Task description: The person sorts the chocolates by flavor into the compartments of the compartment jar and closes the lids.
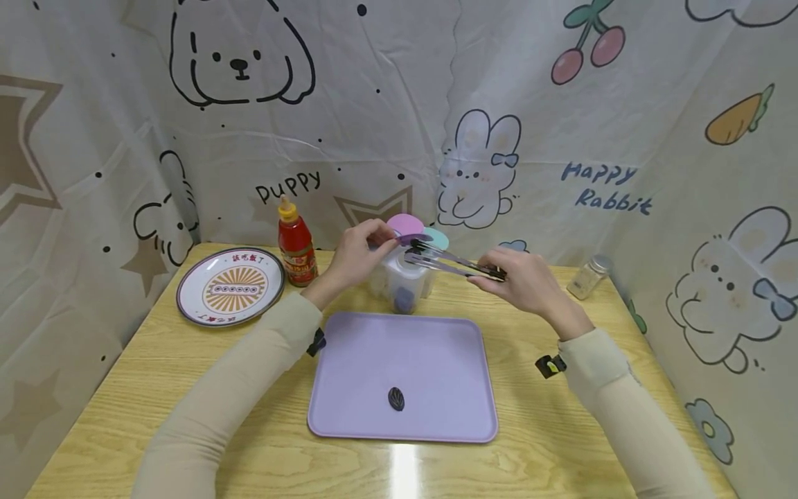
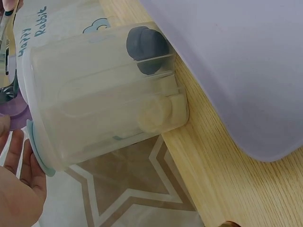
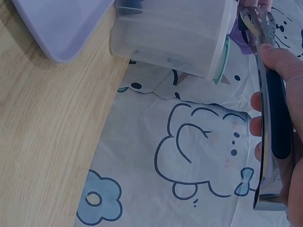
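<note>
My left hand [image 1: 361, 251] pinches the raised purple lid [image 1: 408, 239] on top of a clear plastic container [image 2: 94, 90] with separate compartments. In my right hand [image 1: 524, 277] is a pair of metal tongs [image 3: 277, 118] with dark grips, the tips just over the container's opening. Whether the tongs hold anything is unclear. Through the container's wall show dark blue pieces [image 2: 147, 45] and pale yellow pieces [image 2: 156, 113] at the bottom. A dark, oval, ridged piece [image 1: 396, 399] lies on the lilac tray [image 1: 349, 360] in front.
A red sauce bottle [image 1: 298, 249] with a yellow cap stands left of the container, beside a patterned plate [image 1: 193, 294]. Toward the back right corner of the wooden table [image 1: 268, 457] is a small shaker jar [image 1: 589, 277]. A printed curtain [image 1: 374, 138] hangs close behind.
</note>
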{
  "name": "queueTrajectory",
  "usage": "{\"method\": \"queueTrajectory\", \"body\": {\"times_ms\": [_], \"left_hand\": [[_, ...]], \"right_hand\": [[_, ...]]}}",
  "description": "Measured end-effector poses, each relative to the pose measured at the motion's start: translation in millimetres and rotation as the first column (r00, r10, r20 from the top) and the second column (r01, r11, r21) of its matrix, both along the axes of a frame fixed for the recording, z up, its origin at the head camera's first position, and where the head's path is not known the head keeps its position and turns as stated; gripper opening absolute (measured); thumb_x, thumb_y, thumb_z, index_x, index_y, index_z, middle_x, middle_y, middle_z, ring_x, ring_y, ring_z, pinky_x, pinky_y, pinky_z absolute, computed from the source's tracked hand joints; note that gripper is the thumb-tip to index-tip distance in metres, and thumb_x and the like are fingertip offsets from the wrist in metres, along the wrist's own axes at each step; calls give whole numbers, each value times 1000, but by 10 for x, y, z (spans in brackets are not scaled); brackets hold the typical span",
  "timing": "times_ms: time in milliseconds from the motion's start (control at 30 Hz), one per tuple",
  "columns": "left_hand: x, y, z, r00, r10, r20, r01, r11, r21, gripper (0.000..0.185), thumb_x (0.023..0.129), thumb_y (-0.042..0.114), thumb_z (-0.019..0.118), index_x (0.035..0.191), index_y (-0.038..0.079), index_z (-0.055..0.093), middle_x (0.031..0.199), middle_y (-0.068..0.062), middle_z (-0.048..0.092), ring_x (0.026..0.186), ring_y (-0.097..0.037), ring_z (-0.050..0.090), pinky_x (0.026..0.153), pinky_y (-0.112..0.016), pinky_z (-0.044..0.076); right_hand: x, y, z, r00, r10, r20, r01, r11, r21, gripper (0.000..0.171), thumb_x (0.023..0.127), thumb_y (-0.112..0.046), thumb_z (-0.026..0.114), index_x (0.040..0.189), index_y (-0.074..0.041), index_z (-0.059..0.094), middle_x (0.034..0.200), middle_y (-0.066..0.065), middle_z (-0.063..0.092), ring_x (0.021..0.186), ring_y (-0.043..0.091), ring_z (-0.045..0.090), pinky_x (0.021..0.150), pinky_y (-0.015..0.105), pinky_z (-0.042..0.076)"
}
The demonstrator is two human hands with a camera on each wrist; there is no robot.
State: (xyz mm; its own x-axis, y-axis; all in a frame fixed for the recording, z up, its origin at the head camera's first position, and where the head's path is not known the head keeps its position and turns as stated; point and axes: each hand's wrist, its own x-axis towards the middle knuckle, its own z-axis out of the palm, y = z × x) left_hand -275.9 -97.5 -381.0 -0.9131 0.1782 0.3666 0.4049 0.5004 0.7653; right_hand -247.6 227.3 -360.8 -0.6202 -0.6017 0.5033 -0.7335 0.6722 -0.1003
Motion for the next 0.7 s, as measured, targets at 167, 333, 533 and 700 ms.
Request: {"method": "queueTrajectory", "body": {"times_ms": [167,333,533,700], "left_hand": [[-2,6,-4,1000,1,0,-1,1000,3,10,100,14,74,107,7,71,107,-11,76,99,-25,69,92,-39,57],[-1,9,-12,1000,6,2,-6,1000,1,10,100,15,73,107,8,71,108,-11,76,99,-25,69,92,-38,57],[10,9,-7,1000,8,-4,-8,1000,-2,10,100,14,73,108,8,71,107,-11,76,98,-25,69,91,-38,56],[5,9,-5,1000,8,-15,-8,1000,-2,10,100,14,73,107,7,71,107,-11,76,98,-24,69,91,-37,56]], "right_hand": [[-22,-13,-2,1000,-8,-4,8,1000,28,22,88,-32,86,92,-15,73,82,-1,73,60,9,54,54,27,41],[-34,-20,2,1000,-14,-1,14,999,43,23,88,-33,86,92,-14,74,82,-2,73,60,9,54,53,27,41],[-32,-15,24,1000,-16,2,16,999,52,24,88,-34,86,94,-14,74,83,-1,74,60,10,54,53,27,40],[-5,8,37,1000,-19,4,19,998,66,27,87,-35,87,96,-14,73,86,1,75,62,10,55,54,26,41]]}}
